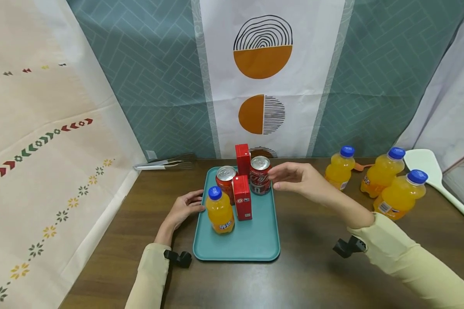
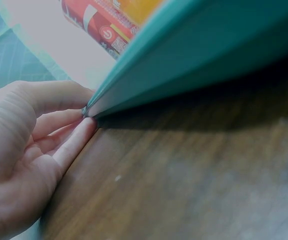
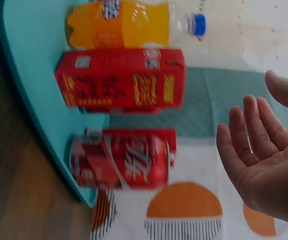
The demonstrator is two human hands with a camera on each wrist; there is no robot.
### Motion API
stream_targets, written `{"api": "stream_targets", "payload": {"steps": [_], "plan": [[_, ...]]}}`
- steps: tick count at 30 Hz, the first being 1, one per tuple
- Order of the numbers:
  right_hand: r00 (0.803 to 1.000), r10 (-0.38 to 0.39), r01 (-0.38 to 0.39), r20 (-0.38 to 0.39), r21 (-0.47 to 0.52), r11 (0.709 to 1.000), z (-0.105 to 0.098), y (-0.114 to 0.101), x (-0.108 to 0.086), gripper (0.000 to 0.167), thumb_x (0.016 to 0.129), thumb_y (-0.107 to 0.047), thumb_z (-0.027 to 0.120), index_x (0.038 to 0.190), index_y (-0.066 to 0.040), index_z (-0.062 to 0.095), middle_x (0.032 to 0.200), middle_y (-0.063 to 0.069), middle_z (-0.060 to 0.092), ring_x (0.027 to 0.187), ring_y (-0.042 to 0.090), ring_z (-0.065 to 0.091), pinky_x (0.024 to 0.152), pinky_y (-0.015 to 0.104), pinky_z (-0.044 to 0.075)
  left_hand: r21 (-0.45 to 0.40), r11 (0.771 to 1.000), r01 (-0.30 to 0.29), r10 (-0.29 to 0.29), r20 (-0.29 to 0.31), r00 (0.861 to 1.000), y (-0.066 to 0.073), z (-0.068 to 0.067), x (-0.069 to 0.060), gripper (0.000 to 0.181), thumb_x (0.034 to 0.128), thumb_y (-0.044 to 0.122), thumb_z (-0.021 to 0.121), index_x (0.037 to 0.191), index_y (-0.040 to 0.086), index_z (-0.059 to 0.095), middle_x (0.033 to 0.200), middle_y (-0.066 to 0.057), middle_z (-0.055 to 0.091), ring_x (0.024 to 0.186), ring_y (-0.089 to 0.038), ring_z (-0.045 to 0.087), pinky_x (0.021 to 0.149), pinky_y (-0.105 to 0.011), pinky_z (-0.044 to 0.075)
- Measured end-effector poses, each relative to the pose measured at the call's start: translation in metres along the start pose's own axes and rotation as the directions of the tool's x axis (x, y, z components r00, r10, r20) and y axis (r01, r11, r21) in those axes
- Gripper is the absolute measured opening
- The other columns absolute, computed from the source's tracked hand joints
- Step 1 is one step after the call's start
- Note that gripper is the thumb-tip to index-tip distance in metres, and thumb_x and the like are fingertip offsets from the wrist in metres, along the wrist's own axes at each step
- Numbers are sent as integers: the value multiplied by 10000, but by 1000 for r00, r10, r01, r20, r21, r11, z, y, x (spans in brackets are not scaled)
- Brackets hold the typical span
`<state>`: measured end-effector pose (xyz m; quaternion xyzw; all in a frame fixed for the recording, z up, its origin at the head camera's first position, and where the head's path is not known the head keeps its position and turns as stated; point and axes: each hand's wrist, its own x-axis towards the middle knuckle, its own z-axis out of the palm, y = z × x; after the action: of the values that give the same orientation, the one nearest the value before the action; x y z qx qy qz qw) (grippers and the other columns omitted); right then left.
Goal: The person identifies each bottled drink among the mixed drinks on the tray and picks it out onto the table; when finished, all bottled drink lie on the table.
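Observation:
A teal tray (image 1: 255, 246) carries an orange soda bottle (image 1: 221, 214) with a blue cap, two red soda cans, one left (image 1: 225, 178) and one right (image 1: 260, 177), and two red drink cartons, one nearer (image 1: 242, 199) and one farther back (image 1: 242, 159). At the tray's left side my left hand (image 1: 183, 210) holds the rim, with the thumb and fingertips meeting at it in the left wrist view. My right hand (image 1: 299, 180) hovers beside the right can, fingers loosely bent and holding nothing. In the right wrist view a gap separates it from the can (image 3: 121, 160).
Three orange soda bottles, one left (image 1: 339, 169), one middle (image 1: 383, 171) and one right (image 1: 400, 195), stand on the wooden table (image 1: 313, 270) at right. Beside them lie a white spatula (image 1: 425, 165) and an orange utensil (image 1: 361, 167). White-handled utensils (image 1: 158, 165) lie at back left.

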<state>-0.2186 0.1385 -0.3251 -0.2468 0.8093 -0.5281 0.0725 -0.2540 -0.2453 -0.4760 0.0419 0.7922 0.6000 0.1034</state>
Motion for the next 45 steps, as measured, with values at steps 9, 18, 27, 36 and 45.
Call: {"api": "stream_targets", "payload": {"steps": [9,18,27,36,45], "plan": [[997,-29,25,72,53,998,36,-8,19,364,886,-130,701,1235,-50,635,1179,134,677,1031,227,637,868,267,562,16,1000,-11,11,0,1000,0,0,3,607,859,17,690,1422,-2,464,1305,-267,550,1149,-277,637,921,-235,557],[983,-106,90,151,112,990,71,-12,30,378,889,-105,691,1248,-28,606,1183,192,651,1037,224,636,919,303,570,7,1000,-2,2,-7,1000,0,-1,2,611,856,2,687,1425,6,465,1300,-261,554,1126,-233,644,917,-216,554],[980,-124,98,153,166,981,91,-13,36,479,886,-86,691,1336,-29,538,1281,187,598,965,168,642,880,254,578,22,1000,-2,2,-5,1000,0,0,3,603,863,18,688,1424,8,466,1302,-267,551,1134,-248,646,928,-233,553],[986,-90,70,144,137,988,106,-18,49,528,880,-84,702,1370,-28,513,1233,168,616,882,129,627,842,243,579,11,1000,4,-5,7,1000,14,2,-5,600,866,-9,677,1423,-21,455,1315,-287,541,1141,-259,636,931,-226,550],[992,-35,27,124,66,997,116,-19,52,473,880,-115,710,1328,-60,568,978,131,643,802,128,592,807,248,582,14,1000,5,-5,-4,1000,-2,-1,3,611,869,15,684,1436,15,455,1319,-260,551,1176,-276,622,948,-236,542]]}}
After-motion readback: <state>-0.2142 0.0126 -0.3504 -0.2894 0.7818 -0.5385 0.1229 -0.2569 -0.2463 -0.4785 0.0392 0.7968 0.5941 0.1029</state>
